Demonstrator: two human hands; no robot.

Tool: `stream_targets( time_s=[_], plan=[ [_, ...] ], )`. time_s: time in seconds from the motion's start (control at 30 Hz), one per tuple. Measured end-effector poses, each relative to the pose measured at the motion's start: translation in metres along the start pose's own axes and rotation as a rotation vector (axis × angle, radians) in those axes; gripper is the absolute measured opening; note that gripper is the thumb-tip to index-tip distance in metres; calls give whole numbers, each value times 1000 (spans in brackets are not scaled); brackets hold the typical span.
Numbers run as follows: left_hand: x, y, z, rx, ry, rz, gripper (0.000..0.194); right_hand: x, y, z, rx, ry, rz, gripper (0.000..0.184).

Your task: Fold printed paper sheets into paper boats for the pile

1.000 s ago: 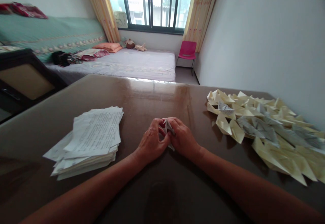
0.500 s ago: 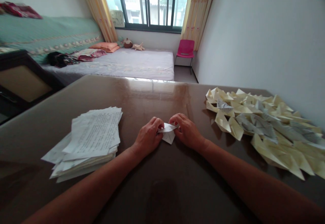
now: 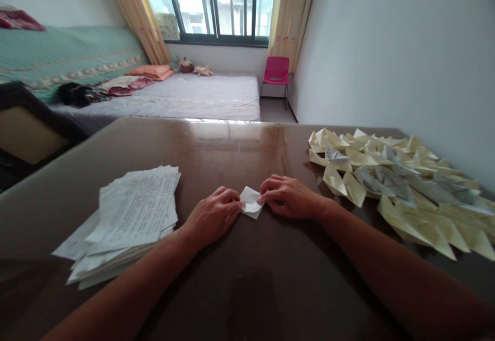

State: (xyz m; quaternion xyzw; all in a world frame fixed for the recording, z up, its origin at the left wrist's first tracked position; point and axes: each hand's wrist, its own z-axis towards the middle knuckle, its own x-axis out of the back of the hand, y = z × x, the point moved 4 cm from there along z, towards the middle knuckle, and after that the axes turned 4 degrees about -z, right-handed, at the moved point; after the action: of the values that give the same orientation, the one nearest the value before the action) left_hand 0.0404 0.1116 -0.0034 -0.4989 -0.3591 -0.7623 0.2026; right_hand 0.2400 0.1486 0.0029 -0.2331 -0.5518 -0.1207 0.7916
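Note:
A small white folded paper [image 3: 250, 200], roughly diamond-shaped, lies on the brown table between my hands. My left hand [image 3: 216, 210] is closed with its fingertips on the paper's left corner. On the opposite corner, the fingers of my right hand [image 3: 290, 195] are closed and pressing down. To the left sits a stack of written paper sheets [image 3: 133, 209]. Many folded paper boats [image 3: 386, 171], mostly cream with some grey ones, cover the right side of the table.
The glossy brown table [image 3: 232, 150] reaches toward a bed [image 3: 204, 96] and a pink chair [image 3: 276, 70] under a window. A white wall [image 3: 386, 47] runs along the right, and a dark wooden cabinet [image 3: 31, 130] stands at the left.
The paper was raised and partly opened between my fingers; now it is a flat diamond on the table. My hands have moved slightly apart. The view has shifted a little right.

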Motion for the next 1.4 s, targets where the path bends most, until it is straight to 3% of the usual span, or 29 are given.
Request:
stream_targets(
  time_s=[0.23,0.53,0.67,0.8,0.93,1.07,1.2,1.3,1.4],
  plan=[
    [0,0,0,-82,25,31,24,-13,6,2,-158,120,111,18],
    [0,-1,3,-82,113,56,14,-21,8,4,-159,222,148,13],
    [-4,-2,2,-170,109,127,26,-25,14,7,-231,185,160,23],
    [-6,-1,2,-183,115,214,26,-28,17,13,-311,136,204,28],
    [-8,17,2,-207,52,292,24,-30,4,10,-383,161,240,22],
    [-9,47,1,-279,-82,349,20,-31,-20,-9,-383,209,232,17],
    [-7,65,0,-264,-172,364,17,-33,-35,-27,-431,250,196,18],
    [-10,66,-7,-204,-127,356,17,-34,-41,-32,-497,292,137,18],
    [-16,60,-15,-138,19,283,22,-36,-45,-34,-499,330,117,18]
  ],
)
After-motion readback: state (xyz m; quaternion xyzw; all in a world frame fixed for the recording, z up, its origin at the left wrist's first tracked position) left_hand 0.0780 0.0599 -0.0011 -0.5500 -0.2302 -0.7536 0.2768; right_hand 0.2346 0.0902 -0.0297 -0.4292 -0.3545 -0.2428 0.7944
